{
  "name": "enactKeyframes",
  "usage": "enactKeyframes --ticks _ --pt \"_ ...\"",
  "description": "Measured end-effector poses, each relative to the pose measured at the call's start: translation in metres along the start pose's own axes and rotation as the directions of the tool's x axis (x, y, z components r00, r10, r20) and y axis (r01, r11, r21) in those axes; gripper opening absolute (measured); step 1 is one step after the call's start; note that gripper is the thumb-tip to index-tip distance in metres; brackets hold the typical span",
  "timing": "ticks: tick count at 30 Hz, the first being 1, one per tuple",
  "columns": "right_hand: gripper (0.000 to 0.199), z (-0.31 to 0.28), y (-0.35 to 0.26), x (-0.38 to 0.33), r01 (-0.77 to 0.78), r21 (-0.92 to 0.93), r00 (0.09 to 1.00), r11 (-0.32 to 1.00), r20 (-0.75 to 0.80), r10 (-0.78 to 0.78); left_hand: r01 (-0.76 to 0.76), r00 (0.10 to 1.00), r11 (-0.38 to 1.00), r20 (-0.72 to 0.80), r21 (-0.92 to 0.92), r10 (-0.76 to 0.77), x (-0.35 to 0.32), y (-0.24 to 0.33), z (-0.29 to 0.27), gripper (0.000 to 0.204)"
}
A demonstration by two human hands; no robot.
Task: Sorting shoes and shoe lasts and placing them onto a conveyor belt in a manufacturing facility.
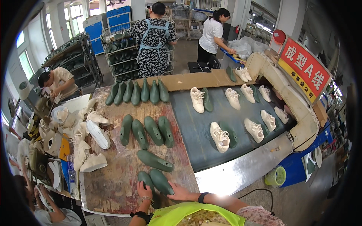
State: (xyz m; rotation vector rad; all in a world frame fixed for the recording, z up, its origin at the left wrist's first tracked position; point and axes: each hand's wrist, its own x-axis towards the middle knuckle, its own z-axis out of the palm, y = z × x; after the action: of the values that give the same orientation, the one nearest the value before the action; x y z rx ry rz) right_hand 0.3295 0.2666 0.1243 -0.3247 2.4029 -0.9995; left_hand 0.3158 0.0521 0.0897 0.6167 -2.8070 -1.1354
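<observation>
At the near edge of the worn wooden table, my left hand [144, 190] has its fingers around the back end of a green shoe last [144, 177]. My right hand [179, 192] grips the heel end of another green shoe last [161, 180], close beside the first. Just beyond them a single green last [154, 160] lies on its side. Farther off are a group of several lasts [152, 130] and a back row of several more [136, 92].
To the right, a dark conveyor belt [188, 135] carries cream sneakers [220, 138] and green lasts. Cream shoe uppers [93, 162] pile up on the left. A red sign [304, 67] stands over the machine. Other people work nearby; a rack of lasts [122, 56] stands behind.
</observation>
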Motion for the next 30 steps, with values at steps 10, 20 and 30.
enactKeyframes --ticks 10,20,30 --pt "0.09 0.004 0.003 0.003 -0.008 0.018 1.0 1.0 0.003 0.008 0.002 1.0 1.0 -0.005 0.009 -0.002 0.003 -0.008 0.006 0.04" --pt "0.089 0.004 0.002 0.004 0.011 0.024 1.0 1.0 -0.021 -0.011 -0.036 0.999 0.999 -0.022 0.019 0.037 0.006 -0.01 0.005 0.04" --pt "0.088 -0.001 -0.004 0.002 -0.032 -0.008 0.999 0.999 0.02 0.033 -0.039 0.999 0.999 -0.033 0.005 0.039 0.007 -0.017 0.008 0.04"
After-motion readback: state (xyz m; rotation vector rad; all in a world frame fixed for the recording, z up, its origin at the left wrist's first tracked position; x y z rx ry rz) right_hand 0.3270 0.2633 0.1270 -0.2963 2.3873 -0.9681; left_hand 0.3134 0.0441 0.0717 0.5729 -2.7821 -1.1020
